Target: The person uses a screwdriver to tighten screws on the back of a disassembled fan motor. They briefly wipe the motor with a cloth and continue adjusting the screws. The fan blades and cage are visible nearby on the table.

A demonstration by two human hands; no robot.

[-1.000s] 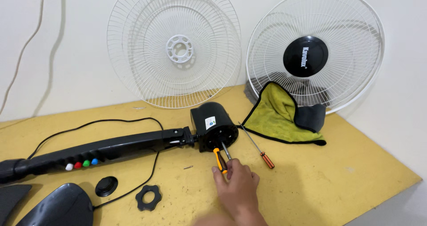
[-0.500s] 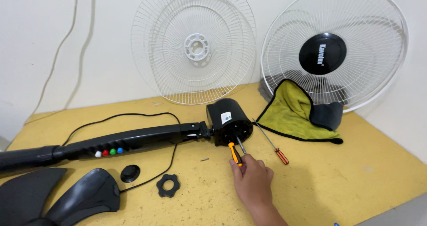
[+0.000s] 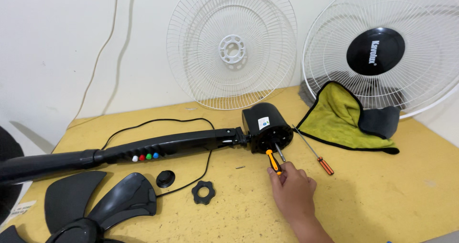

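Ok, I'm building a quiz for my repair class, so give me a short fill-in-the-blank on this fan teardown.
1. The right hand holds a screwdriver with an orange and ____ handle against the motor housing.
2. A second screwdriver lies on the ____ table.
3. The yellow-green cloth lies in front of the grille with the ____ centre cap.

Missing words: black; yellow; black

— What can't you make out here?
— The fan blade (image 3: 91, 207) runs off the bottom left corner, and the front grille (image 3: 382, 51) is cut by the right edge.
— And the right hand (image 3: 292, 191)?
— Its fingers curl under, hiding the end of the orange screwdriver (image 3: 273, 160); the tip vanishes inside the motor housing (image 3: 266, 126). The left hand is out of sight
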